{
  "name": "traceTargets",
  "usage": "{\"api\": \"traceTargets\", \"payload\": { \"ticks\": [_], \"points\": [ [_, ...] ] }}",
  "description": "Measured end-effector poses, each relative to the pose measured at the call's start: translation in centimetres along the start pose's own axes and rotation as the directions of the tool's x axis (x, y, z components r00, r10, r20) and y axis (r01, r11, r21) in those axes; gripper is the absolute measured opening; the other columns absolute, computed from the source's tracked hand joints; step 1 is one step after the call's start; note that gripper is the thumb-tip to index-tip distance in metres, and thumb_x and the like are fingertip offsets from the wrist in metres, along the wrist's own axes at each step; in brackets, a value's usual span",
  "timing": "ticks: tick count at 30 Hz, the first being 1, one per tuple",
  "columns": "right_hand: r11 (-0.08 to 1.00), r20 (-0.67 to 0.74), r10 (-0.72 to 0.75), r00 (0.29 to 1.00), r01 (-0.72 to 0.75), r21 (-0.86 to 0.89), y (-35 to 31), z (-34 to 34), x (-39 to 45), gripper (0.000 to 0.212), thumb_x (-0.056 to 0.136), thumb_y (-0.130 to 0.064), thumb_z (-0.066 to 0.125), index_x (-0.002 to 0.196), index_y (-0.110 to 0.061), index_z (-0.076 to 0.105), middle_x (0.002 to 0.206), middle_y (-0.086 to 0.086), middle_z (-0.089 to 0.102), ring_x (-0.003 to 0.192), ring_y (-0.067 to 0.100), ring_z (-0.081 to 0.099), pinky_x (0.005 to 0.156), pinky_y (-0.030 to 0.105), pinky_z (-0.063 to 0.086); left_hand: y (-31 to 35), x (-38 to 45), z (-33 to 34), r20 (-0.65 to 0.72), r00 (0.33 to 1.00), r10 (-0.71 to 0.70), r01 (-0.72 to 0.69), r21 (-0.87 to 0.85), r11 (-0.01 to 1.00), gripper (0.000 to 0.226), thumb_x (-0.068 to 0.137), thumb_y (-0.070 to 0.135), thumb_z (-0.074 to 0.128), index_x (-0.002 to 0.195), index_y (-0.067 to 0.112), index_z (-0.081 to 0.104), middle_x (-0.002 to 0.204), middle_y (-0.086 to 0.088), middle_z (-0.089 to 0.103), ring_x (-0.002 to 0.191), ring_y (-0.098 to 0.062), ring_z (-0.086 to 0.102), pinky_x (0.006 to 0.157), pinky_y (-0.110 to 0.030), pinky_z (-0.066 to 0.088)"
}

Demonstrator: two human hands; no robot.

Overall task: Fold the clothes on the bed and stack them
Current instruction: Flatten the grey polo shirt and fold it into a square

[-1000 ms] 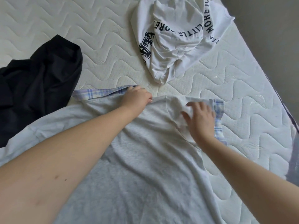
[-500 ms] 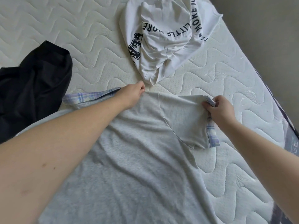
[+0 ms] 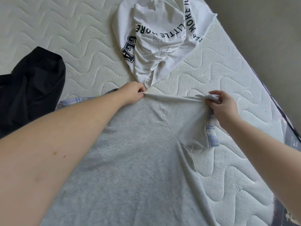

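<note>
A light grey T-shirt (image 3: 133,160) with plaid sleeve cuffs lies spread on the white quilted mattress (image 3: 65,30), reaching from the middle to the near edge of the view. My left hand (image 3: 132,93) pinches its top edge near the collar. My right hand (image 3: 223,106) grips the top corner of the right sleeve, and the shoulder edge is pulled taut between both hands. A crumpled white T-shirt (image 3: 159,39) with dark lettering lies just beyond my hands. A black garment (image 3: 27,88) is heaped at the left.
The mattress's right edge (image 3: 260,82) runs diagonally from top to lower right, with grey floor (image 3: 268,30) beyond it. Bare mattress shows at the top left and to the right of the grey shirt.
My right hand went from lying on the right sleeve to gripping its corner and pulling it outward to the right. The shoulder edge is now stretched straight. My left hand stayed at the collar.
</note>
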State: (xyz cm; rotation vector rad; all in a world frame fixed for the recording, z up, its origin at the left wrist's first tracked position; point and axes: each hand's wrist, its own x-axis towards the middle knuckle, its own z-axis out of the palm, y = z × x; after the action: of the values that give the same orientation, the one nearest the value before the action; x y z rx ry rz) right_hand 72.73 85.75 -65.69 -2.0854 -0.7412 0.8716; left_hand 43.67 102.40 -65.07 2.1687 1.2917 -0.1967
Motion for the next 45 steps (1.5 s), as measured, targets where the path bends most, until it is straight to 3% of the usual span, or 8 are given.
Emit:
{"api": "traceTargets", "payload": {
  "ticks": [5, 8, 12, 20, 34, 37, 40, 45],
  "points": [
    [0.93, -0.186, -0.154, 0.97, 0.078, -0.358, -0.5, 1.0, -2.5, 0.042, 0.086, -0.015, 0.066, 0.126, -0.021, 0.055, 0.121, 0.004, 0.056, 0.112, 0.025, 0.052, 0.099, 0.039, 0.04, 0.2, -0.1, 1.2, 0.007, 1.0, -0.012, 0.013, -0.07, 0.997, 0.02, 0.09, 0.02, 0.057, 0.109, 0.019, 0.064, 0.11, 0.003, 0.062, 0.095, -0.015, 0.057, 0.074, -0.023, 0.042],
    [0.838, 0.01, -0.375, 0.927, 0.343, -0.424, -2.0, 4.3, -6.2, 0.03, 0.086, -0.019, 0.07, 0.115, -0.017, 0.062, 0.11, 0.005, 0.06, 0.106, 0.028, 0.053, 0.094, 0.037, 0.035, 0.0, 0.4, 0.3, 0.038, 0.999, -0.03, 0.035, -0.136, 0.99, 0.02, 0.098, 0.03, 0.051, 0.107, 0.023, 0.067, 0.103, 0.009, 0.062, 0.091, -0.01, 0.056, 0.069, -0.022, 0.038],
    [0.75, 0.338, -0.34, 0.877, 0.47, -0.464, -2.8, 10.1, -10.1, 0.034, 0.091, -0.033, 0.065, 0.122, -0.019, 0.061, 0.118, 0.003, 0.059, 0.112, 0.026, 0.051, 0.091, 0.036, 0.033, -1.4, 0.8, -1.7, -0.05, 0.997, -0.051, 0.049, -0.046, 0.998, 0.013, 0.097, 0.024, 0.057, 0.093, 0.023, 0.07, 0.09, 0.007, 0.066, 0.081, -0.009, 0.057, 0.074, -0.024, 0.039],
    [0.716, 0.29, -0.274, 0.917, 0.396, -0.575, -2.1, 12.8, -10.4, 0.015, 0.098, -0.027, 0.056, 0.101, -0.013, 0.061, 0.099, 0.005, 0.059, 0.093, 0.025, 0.053, 0.08, 0.033, 0.036, -4.2, -1.8, -3.3, 0.121, 0.991, 0.05, -0.064, 0.12, 0.991, 0.014, 0.09, 0.019, 0.067, 0.102, 0.023, 0.074, 0.099, 0.008, 0.071, 0.092, -0.009, 0.062, 0.083, -0.025, 0.047],
    [0.638, 0.456, -0.302, 0.838, 0.532, -0.556, -1.5, 10.4, -9.8, 0.014, 0.093, -0.025, 0.064, 0.098, -0.012, 0.065, 0.092, 0.008, 0.065, 0.088, 0.03, 0.06, 0.076, 0.036, 0.039, -5.5, -3.5, -1.0, 0.028, 0.984, 0.177, -0.179, 0.227, 0.957, 0.029, 0.089, 0.041, 0.067, 0.116, 0.031, 0.067, 0.119, 0.005, 0.057, 0.119, -0.017, 0.046, 0.097, -0.035, 0.029],
    [0.623, 0.251, -0.449, 0.857, 0.502, -0.599, -1.9, 8.9, -7.7, 0.036, 0.088, -0.032, 0.069, 0.12, -0.016, 0.063, 0.116, 0.009, 0.063, 0.108, 0.033, 0.054, 0.09, 0.042, 0.036, -5.2, -4.3, 0.2, -0.101, 0.974, 0.204, -0.185, 0.171, 0.968, 0.019, 0.09, 0.032, 0.067, 0.107, 0.025, 0.073, 0.11, 0.003, 0.061, 0.113, -0.019, 0.049, 0.097, -0.034, 0.03],
    [0.575, 0.238, -0.38, 0.894, 0.43, -0.696, -1.9, 6.5, -4.0, 0.056, 0.09, -0.034, 0.066, 0.142, -0.022, 0.047, 0.143, 0.008, 0.046, 0.136, 0.031, 0.034, 0.11, 0.044, 0.021, -4.9, -4.8, 0.7, -0.149, 0.969, 0.196, -0.195, 0.027, 0.981, 0.014, 0.093, 0.025, 0.064, 0.102, 0.017, 0.073, 0.103, 0.003, 0.066, 0.104, -0.018, 0.055, 0.095, -0.034, 0.041],
    [0.445, 0.383, -0.294, 0.876, 0.48, -0.756, -1.9, 3.1, 0.2, 0.029, 0.091, -0.039, 0.064, 0.108, -0.016, 0.066, 0.112, 0.013, 0.059, 0.121, 0.034, 0.044, 0.111, 0.044, 0.021, -4.7, -4.9, 0.6, -0.155, 0.975, 0.158, -0.17, -0.071, 0.983, 0.013, 0.101, 0.028, 0.051, 0.104, 0.018, 0.059, 0.083, 0.008, 0.059, 0.085, -0.017, 0.056, 0.072, -0.028, 0.037]
  ]
}}
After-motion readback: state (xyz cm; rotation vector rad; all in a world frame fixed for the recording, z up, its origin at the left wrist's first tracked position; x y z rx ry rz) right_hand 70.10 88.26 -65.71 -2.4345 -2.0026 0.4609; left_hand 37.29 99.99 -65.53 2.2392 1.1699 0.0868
